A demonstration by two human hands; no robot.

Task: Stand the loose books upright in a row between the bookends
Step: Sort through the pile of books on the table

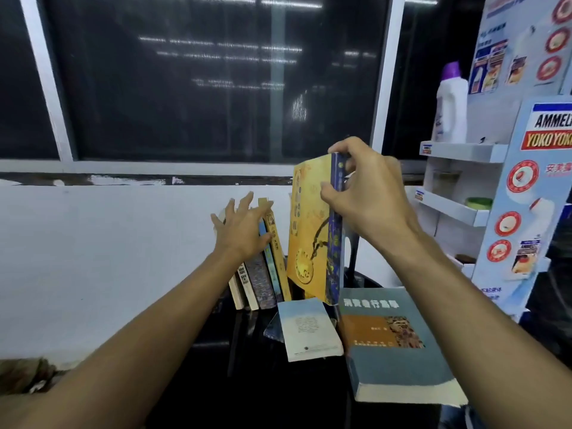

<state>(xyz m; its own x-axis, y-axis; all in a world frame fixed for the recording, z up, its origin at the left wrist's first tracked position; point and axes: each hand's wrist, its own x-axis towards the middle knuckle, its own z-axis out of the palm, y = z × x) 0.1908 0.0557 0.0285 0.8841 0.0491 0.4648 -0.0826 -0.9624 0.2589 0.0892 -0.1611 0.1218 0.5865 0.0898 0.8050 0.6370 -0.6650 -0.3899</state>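
My right hand (365, 193) grips the top of a tall yellow book with a blue spine (309, 230), held upright just above the dark table (263, 382). To its left, several thin books (263, 274) stand in a row leaning left, and my left hand (241, 230) presses flat with spread fingers against their upper edges. A dark bookend (353, 252) shows behind the yellow book at the right. Two loose books lie flat: a small pale one (309, 329) and a thick grey-blue one (393, 345).
A white wall and dark window stand behind the table. At the right a cardboard display rack (483, 168) holds a white bottle with a purple cap (450, 109). The thick book overhangs the table's right front edge.
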